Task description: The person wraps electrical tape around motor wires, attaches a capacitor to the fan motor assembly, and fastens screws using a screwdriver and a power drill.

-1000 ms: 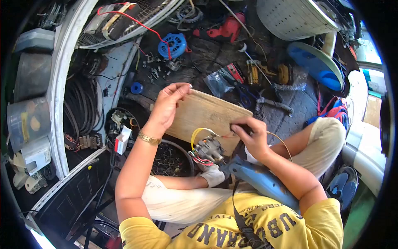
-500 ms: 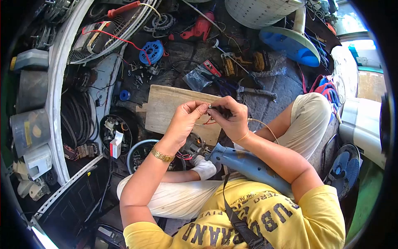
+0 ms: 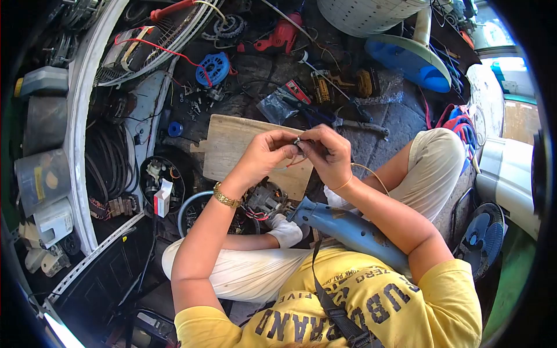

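Observation:
In front of my chest, both hands meet fingertip to fingertip over a small shiny metal piece (image 3: 297, 141), too small to identify. My left hand (image 3: 268, 153), with a gold watch at the wrist, pinches it from the left. My right hand (image 3: 329, 152) grips its other side with thumb and forefinger. Thin reddish wires (image 3: 297, 164) hang just under the fingers. Beneath the hands lies a wooden board (image 3: 226, 145). Nearer to me is a motor (image 3: 266, 200) with wires, beside a blue fan stand (image 3: 348, 226) that rests across my lap.
Beyond the board lie pliers (image 3: 362, 126), a plastic bag (image 3: 277, 109), a yellow-black drill (image 3: 331, 87) and a red drill (image 3: 281, 36). A blue fan base (image 3: 400, 61) stands far right. To the left are a black tub (image 3: 181, 174) and a white metal frame (image 3: 81, 127).
Both hands have shifted slightly up and to the right with the small metal piece. The left fingers have straightened somewhat, and the view has moved a little.

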The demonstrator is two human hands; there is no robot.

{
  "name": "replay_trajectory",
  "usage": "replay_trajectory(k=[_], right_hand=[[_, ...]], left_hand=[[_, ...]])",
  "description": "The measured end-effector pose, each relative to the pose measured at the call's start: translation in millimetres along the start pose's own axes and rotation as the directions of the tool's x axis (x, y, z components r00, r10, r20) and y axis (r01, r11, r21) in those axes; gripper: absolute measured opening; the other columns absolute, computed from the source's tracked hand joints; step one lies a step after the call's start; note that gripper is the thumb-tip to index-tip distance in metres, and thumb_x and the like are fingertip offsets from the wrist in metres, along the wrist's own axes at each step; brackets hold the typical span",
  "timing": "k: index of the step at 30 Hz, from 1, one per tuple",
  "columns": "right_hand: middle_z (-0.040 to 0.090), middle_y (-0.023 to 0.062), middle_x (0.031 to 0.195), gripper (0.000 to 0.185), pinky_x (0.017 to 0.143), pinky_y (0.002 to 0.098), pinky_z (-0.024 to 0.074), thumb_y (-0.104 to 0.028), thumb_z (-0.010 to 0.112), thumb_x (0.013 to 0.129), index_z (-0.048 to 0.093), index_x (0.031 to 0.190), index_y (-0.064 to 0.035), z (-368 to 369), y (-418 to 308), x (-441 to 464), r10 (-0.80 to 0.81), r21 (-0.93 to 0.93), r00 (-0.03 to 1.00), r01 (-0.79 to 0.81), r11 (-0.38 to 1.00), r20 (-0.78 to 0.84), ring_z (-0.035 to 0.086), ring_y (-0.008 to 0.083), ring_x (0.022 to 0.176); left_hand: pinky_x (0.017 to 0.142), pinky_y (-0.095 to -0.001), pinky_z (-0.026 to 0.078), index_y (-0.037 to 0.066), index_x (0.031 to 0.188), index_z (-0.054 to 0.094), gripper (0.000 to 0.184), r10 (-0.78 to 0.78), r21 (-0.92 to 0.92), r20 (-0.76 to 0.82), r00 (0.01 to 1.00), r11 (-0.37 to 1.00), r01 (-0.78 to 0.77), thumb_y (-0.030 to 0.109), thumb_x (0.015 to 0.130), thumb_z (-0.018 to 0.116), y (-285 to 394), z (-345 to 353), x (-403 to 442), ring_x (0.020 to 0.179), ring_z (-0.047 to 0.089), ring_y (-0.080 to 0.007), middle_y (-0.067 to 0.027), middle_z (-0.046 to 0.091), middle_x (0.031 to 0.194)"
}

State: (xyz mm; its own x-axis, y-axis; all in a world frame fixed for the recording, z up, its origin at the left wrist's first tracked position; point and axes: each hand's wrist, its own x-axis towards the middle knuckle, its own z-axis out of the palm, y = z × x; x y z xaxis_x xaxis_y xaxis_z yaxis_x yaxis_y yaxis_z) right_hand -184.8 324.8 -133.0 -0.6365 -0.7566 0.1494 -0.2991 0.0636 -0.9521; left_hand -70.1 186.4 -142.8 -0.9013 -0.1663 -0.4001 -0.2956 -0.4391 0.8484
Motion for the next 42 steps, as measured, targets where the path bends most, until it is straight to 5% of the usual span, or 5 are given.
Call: replay_trajectory(k=[11, 16, 21, 33, 42], right_hand=[[0.058, 0.0102, 0.105, 0.02, 0.07, 0.0319, 0.0438, 0.001, 0.073, 0.061, 0.063, 0.076, -0.008, -15, 9, 8, -0.249, -0.289, 0.962, 0.271, 0.918, 0.109, 0.051, 0.0242, 0.089], [0.06, 0.0056, 0.084, 0.011, 0.062, 0.0246, 0.0415, 0.005, 0.064, 0.073, 0.055, 0.075, -0.0002, -18, 27, 8, 0.092, 0.1, 0.995, -0.096, 0.99, 0.043, 0.052, 0.0119, 0.069], [0.059, 0.004, 0.083, 0.01, 0.06, 0.0189, 0.0425, 0.006, 0.06, 0.08, 0.051, 0.078, 0.0009, -16, 46, 6, 0.299, 0.304, 0.947, -0.322, 0.897, 0.12, 0.052, 0.0054, 0.069], [0.058, 0.0169, 0.077, 0.01, 0.039, 0.0199, 0.0383, -0.005, 0.051, 0.078, 0.042, 0.078, -0.0098, 42, 27, 69, 0.21, 0.66, 0.771, -0.628, 0.412, 0.602, 0.051, 0.0124, 0.046], [0.066, 0.0106, 0.082, 0.023, 0.065, 0.0313, 0.0501, -0.012, 0.057, 0.077, 0.065, 0.098, -0.0041, 202, 60, 183, 0.239, -0.241, 0.619, -0.082, 0.967, 0.748, 0.064, 0.0223, 0.071]], left_hand=[[0.071, -0.023, 0.049, -0.003, 0.104, 0.06, 0.021, -0.027, 0.022, -0.234, 0.972, 0.999, 0.033, 0.009, 0.087, 0.063, -6, -16, -2, 0.08, 0.061, -0.0079, -0.0054, 0.067, 0.09], [0.071, -0.0311, 0.049, 0.0, 0.104, 0.051, 0.018, 0.399, 0.557, -0.526, 0.751, 0.829, -0.051, 0.014, 0.092, 0.054, -8, -28, -58, 0.076, 0.063, -0.0197, -0.0104, 0.065, 0.087], [0.087, -0.0291, 0.043, 0.008, 0.123, 0.042, 0.03, -0.318, -0.328, -0.659, 0.682, 0.937, 0.12, 0.026, 0.099, 0.044, -53, -9, -116, 0.101, 0.054, -0.0126, -0.0045, 0.055, 0.11], [0.063, -0.0412, 0.045, 0.006, 0.109, 0.043, 0.023, 0.11, 0.235, -0.694, 0.711, 0.969, 0.079, 0.021, 0.094, 0.049, -65, 22, -72, 0.071, 0.061, -0.0332, -0.0152, 0.06, 0.077], [0.069, -0.0454, 0.045, 0.004, 0.109, 0.043, 0.026, -0.004, 0.117, -0.713, 0.701, 0.985, 0.125, 0.024, 0.093, 0.051, -58, 19, -53, 0.079, 0.063, -0.0363, -0.0171, 0.065, 0.084]])
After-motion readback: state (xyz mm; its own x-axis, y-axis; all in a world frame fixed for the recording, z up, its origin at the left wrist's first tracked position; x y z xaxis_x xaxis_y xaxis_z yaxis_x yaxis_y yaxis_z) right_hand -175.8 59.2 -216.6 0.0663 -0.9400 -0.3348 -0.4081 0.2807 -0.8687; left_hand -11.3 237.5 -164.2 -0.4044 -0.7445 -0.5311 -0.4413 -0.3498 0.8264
